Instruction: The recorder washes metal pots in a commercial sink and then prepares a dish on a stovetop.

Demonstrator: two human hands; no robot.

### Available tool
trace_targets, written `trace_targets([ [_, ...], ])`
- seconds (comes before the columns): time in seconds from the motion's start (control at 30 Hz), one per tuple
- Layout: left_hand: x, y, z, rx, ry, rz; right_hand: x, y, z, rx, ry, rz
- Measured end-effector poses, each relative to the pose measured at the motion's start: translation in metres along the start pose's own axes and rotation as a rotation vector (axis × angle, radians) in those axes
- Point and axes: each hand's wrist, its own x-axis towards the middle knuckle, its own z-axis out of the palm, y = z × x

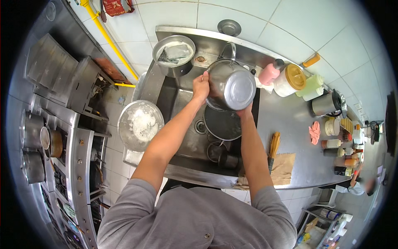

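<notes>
Both my hands grip a steel pot (231, 85), which is tilted with its round base facing me, over the sink (183, 101). My left hand (201, 86) holds its left side near the rim. My right hand (246, 110) is at its lower right, its fingers partly hidden by the pot. The curved faucet (233, 51) rises just behind the pot. Below it in the basin rests a wide dark pan (222, 123), with a smaller pot (216, 152) and a metal cup (228, 160) nearer me. The drain (200, 126) shows left of the pan.
A pot of whitish liquid (174, 67) stands at the back left, a large metal bowl (141, 126) at the left. On the right counter (279, 115) are a pink bottle (269, 74), a gold-lidded tub (289, 81), a bamboo brush (274, 146) and a brown cloth (284, 168). A person (356, 188) is far right.
</notes>
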Motion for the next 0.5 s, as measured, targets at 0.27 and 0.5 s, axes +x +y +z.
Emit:
trace_targets([
  [0.27, -0.049, 0.052, -0.041, 0.134, 0.121, 0.397, 0.111, 0.009, 0.033, -0.381, -0.271, 0.199],
  [0.5, -0.081, 0.058, -0.080, 0.567, 0.242, 0.873, 0.082, -0.012, 0.176, -0.640, -0.420, 0.607],
])
